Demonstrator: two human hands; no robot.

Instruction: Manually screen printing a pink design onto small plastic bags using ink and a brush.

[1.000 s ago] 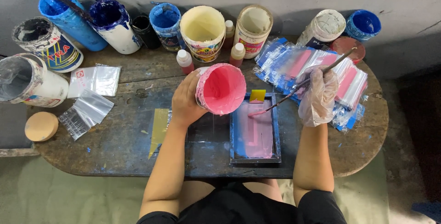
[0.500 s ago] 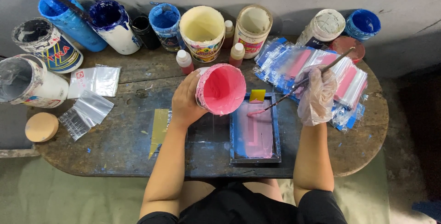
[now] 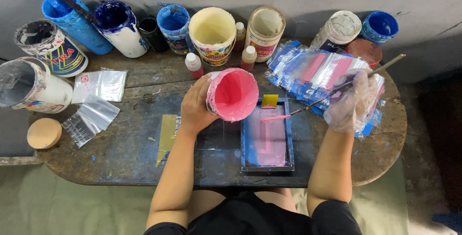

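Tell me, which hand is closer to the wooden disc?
Left. The left hand holds the pink tub, nearer the wooden disc; the gloved right hand is far across the table.

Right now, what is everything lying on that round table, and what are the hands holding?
Pink paint tub: one, tilted over the frame, in the left hand.
Stick: one, thin, pink-tipped, in the right hand.
Screen frame: one, blue, pink inside, table front.
Paint tubs: about ten, blue, cream, white, along the wall.
Small bottles: four, red and brown, behind the pink tub.
Plastic bags: a pile, clear with pink and blue, right; loose clear ones left.
Round lid: one, tan, far left.
Left hand: bare.
Right hand: in a clear glove.
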